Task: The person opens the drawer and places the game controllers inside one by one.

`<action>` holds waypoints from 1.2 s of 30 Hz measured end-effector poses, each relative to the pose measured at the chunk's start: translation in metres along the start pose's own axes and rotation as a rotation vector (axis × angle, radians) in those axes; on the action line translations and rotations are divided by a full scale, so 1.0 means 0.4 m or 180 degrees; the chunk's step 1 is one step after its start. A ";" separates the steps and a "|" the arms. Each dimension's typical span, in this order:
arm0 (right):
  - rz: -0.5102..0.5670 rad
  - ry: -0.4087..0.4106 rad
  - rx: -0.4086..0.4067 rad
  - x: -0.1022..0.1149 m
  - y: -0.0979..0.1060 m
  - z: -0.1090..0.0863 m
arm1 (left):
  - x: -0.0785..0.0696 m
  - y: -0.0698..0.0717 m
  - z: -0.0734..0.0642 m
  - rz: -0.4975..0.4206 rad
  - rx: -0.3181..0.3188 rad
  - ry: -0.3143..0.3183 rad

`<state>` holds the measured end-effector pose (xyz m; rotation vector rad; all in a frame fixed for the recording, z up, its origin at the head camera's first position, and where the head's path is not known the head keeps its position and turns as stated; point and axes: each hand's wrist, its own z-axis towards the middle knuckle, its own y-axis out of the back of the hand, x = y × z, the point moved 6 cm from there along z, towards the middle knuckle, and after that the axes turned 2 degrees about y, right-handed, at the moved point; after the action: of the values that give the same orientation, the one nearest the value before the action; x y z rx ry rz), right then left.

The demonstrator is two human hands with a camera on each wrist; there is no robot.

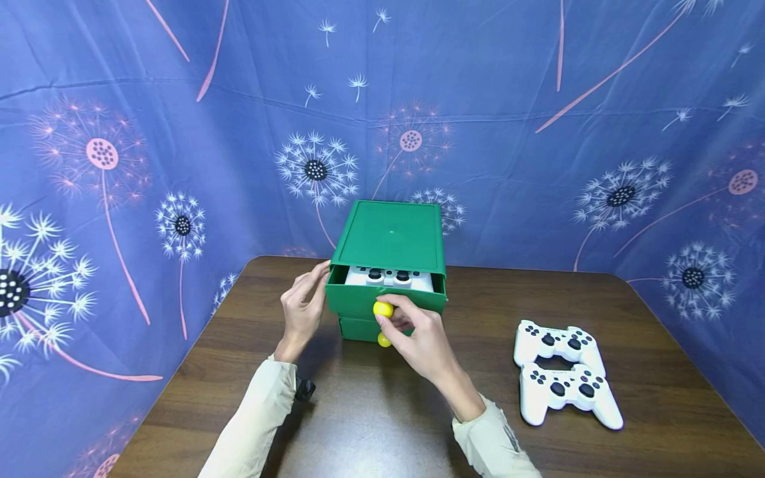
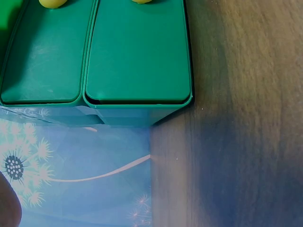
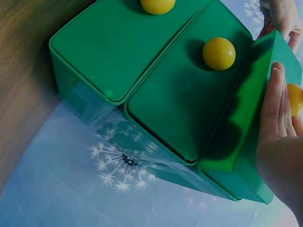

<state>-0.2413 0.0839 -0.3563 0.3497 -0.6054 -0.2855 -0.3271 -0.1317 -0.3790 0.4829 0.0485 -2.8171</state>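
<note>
A green drawer cabinet [image 1: 391, 229] stands on the table with its top drawer [image 1: 357, 300] pulled partly out. Inside that drawer lies a white game controller [image 1: 388, 279], its far part hidden under the cabinet top. My right hand [image 1: 427, 338] pinches the drawer's yellow knob [image 1: 382, 309] between thumb and index finger, the other fingers near the drawer front. Against the cabinet's upper left side, my left hand [image 1: 303, 305] rests its fingertips. Two lower drawers, each with a yellow knob [image 3: 218, 54], are closed in the right wrist view.
Two more white game controllers [image 1: 570, 392] lie on the wooden table [image 1: 478, 299] to the right, one in front of the other. A blue cloth [image 1: 508, 166] with a dandelion print hangs behind the table.
</note>
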 end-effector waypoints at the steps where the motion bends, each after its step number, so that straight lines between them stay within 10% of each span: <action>1: 0.0006 -0.0014 -0.0008 -0.004 -0.001 0.002 | 0.001 0.000 0.000 0.0000 0.0002 0.0002; 36: 0.0238 -0.0248 -0.0101 -0.088 -0.002 0.044 | 0.003 -0.002 -0.001 0.0010 0.0016 0.0076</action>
<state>-0.2796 0.0920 -0.3608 0.2858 -0.6883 -0.2376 -0.3281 -0.1312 -0.3798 0.5174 0.0456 -2.8093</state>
